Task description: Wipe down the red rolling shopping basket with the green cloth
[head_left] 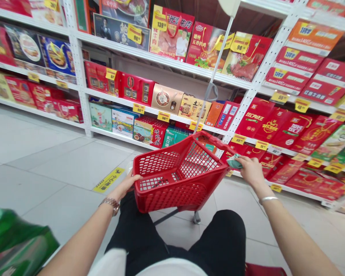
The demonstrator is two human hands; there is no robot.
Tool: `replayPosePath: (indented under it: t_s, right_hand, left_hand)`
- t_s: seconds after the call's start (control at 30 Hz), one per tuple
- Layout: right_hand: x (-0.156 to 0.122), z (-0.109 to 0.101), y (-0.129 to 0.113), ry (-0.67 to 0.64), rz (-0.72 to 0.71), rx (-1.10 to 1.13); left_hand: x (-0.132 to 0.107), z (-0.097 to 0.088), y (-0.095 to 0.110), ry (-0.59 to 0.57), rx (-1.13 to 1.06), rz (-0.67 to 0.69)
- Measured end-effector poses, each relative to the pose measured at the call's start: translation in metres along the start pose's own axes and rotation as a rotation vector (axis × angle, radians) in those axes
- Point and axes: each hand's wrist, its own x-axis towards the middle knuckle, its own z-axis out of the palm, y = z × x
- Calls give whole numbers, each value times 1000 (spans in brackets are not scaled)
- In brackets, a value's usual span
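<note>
A small red plastic shopping cart [172,197] stands tilted across my view in front of my knees, with a tall pole rising from its far side. My left hand [128,183] grips the rim at the cart's left end, thumb over the edge, most fingers hidden behind it. At the cart's right end, my right hand [249,168] is closed on a pale green cloth [234,161], which touches the corner near the handle [215,142]. The lattice basket shows a few small dark marks on its floor.
White store shelves [166,61] full of boxed goods with yellow price tags run behind the cart. A yellow floor sticker [109,180] lies on the grey tiles to the left. Blurred green packaging [14,241] fills the lower left corner. A red item [264,269] is at the bottom right.
</note>
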Motion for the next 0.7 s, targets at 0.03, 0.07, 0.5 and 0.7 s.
replayPosePath:
  t_s: [0.03,0.07,0.5,0.7]
  right_hand:
    - [0,-4,-4,52,25,17]
    - [-1,-7,-12,98,10,57]
    - [-89,-19,-288,-63,-674,490]
    - [-94,-13,-282,-88,-616,464]
  left_hand:
    - [-1,1,1,-2,-17,8]
    - [-1,2,1,-1,-32,19]
    - [0,1,-6,6,-45,47]
    - [-4,-2,0,-4,-44,16]
